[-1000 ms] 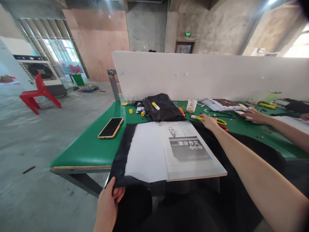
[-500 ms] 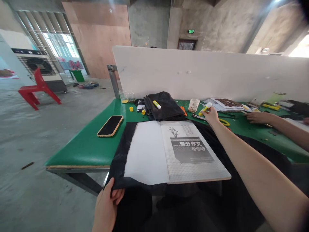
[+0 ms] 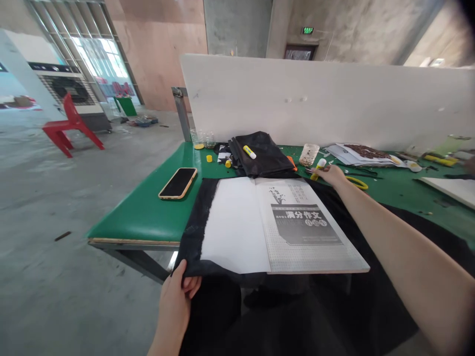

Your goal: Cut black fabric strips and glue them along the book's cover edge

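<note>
An open book (image 3: 302, 225) lies with a white page (image 3: 235, 225) on its left and a printed grey page on its right. Black material (image 3: 195, 232) shows around its left and lower edges. My left hand (image 3: 181, 291) pinches the lower left corner of this material. Beyond the book's top right, my right hand (image 3: 332, 175) has its fingers closed at a yellow glue stick (image 3: 318, 168) with a white end; they partly cover it. Yellow scissor handles (image 3: 356, 183) lie beside my right wrist. Another glue stick (image 3: 250, 152) rests on folded black material (image 3: 261, 160).
A phone (image 3: 178, 183) lies on the green table (image 3: 137, 217), left of the book. Behind are a clear cup (image 3: 309, 155), papers (image 3: 345, 157) and a white panel (image 3: 315, 109). A red chair (image 3: 74, 123) stands on the floor at left.
The view has shifted, so most things appear farther right and higher. Relative to the table, my right hand and its glue stick have moved slightly left. The other person's hand has withdrawn at right.
</note>
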The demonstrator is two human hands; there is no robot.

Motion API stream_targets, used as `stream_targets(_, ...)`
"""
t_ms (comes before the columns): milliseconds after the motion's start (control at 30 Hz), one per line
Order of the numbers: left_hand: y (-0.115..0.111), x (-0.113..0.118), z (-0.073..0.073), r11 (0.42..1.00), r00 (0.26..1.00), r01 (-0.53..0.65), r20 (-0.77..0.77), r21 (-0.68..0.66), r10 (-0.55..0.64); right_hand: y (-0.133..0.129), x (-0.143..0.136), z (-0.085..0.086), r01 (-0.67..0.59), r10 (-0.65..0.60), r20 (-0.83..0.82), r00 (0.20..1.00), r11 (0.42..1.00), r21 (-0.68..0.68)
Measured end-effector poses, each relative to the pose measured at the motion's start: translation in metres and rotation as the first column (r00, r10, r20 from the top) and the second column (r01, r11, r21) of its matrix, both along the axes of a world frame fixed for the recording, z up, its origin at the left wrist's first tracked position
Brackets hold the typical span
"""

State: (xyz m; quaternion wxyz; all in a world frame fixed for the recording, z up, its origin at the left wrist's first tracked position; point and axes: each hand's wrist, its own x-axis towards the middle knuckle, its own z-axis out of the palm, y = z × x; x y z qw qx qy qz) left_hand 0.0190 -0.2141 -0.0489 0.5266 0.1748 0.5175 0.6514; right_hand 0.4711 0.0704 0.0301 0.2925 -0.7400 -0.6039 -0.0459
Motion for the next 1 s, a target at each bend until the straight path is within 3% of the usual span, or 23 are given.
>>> stream_targets(67,0.0,-0.001,0.0,1.0,1.0,0.012,-0.012,0.013,-0.012,-0.02,-0.013,0.016,0.059,-0.053,-0.073,0.996,0.994,0.096)
stream_targets(133,0.0,-0.001,-0.001,0.999,1.0,0.017,-0.014,0.029,-0.017,-0.058,-0.035,0.034,0.052,-0.023,-0.133,0.991,0.975,0.217)
stream_targets(167,0.0,-0.001,-0.001,0.999,1.0,0.017,-0.012,0.032,-0.017,-0.085,-0.049,0.042,0.001,0.045,-0.149,0.988,0.957,0.291)
stream_targets(233,0.0,-0.001,0.0,0.999,1.0,0.023,-0.022,0.035,-0.023,-0.15,-0.081,0.054,-0.207,0.356,-0.196,0.914,0.822,0.53)
stream_targets(267,0.0,-0.001,0.002,0.999,0.999,0.027,-0.038,0.036,-0.026,-0.185,-0.097,0.056,-0.236,0.419,-0.188,0.888,0.769,0.594)
stream_targets(333,-0.002,-0.001,0.006,0.998,0.996,0.039,-0.075,0.044,-0.036,-0.25,-0.127,0.05,-0.245,0.384,-0.108,0.917,0.755,0.608)
stream_targets(367,-0.003,-0.002,0.009,0.998,0.995,0.046,-0.094,0.048,-0.042,-0.277,-0.139,0.041,-0.274,0.317,0.008,0.948,0.806,0.524)
stream_targets(400,-0.004,-0.002,0.011,0.997,0.993,0.053,-0.11,0.052,-0.047,-0.298,-0.149,0.03,-0.357,0.337,0.127,0.933,0.813,0.46)
stream_targets(433,-0.005,-0.002,0.013,0.996,0.991,0.061,-0.119,0.062,-0.053,-0.313,-0.157,0.016,-0.457,0.402,0.217,0.89,0.783,0.422)
stream_targets(467,-0.006,-0.002,0.015,0.995,0.991,0.07,-0.122,0.076,-0.06,-0.323,-0.165,0.002,-0.496,0.429,0.25,0.868,0.771,0.399)
stream_targets(533,-0.007,-0.002,0.015,0.991,0.991,0.076,-0.119,0.109,-0.063,-0.331,-0.177,-0.025,-0.52,0.463,0.247,0.851,0.807,0.279)
stream_targets(633,-0.007,-0.001,0.014,0.987,0.997,0.054,-0.062,0.154,-0.045,-0.33,-0.192,-0.05,-0.459,0.421,0.21,0.882,0.867,0.192)
stream_targets(833,-0.005,-0.001,0.022,0.982,0.998,0.047,0.023,0.183,-0.052,-0.335,-0.205,-0.063,-0.376,0.335,0.222,0.916,0.909,0.178)
stream_targets(1000,-0.004,-0.002,0.032,0.985,0.999,0.033,0.035,0.169,-0.04,-0.344,-0.188,-0.073,-0.362,0.298,0.273,0.914,0.905,0.222)
